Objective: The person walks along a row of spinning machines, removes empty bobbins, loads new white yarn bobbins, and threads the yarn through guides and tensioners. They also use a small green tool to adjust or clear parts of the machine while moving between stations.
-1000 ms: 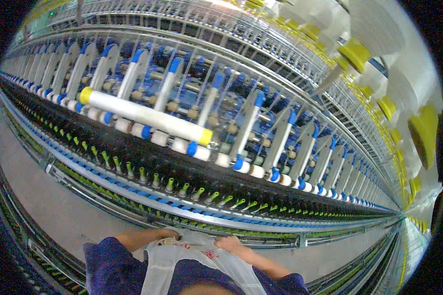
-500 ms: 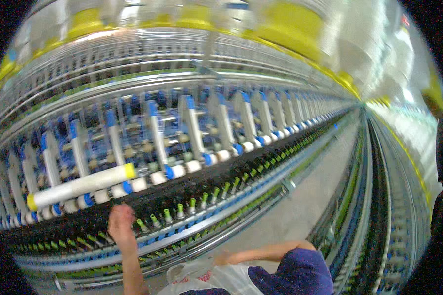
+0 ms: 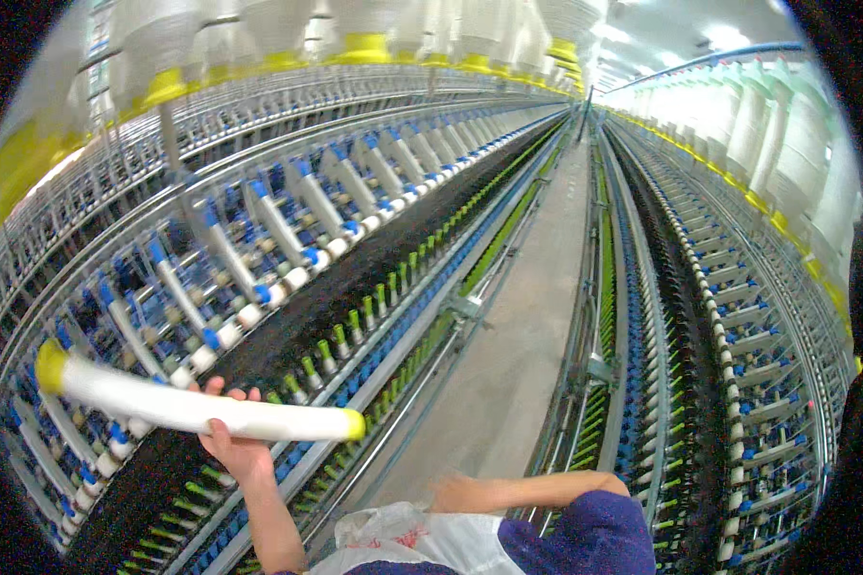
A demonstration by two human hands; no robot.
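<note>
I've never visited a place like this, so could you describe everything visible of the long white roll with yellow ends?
The white roll is a long, slim cylinder with yellow ends, blurred toward the left, smooth-looking, its material unclear. The left hand grips it near mid-length, thumb in front, fingers behind. It slants, left end higher in view, before small white rollers.
</note>
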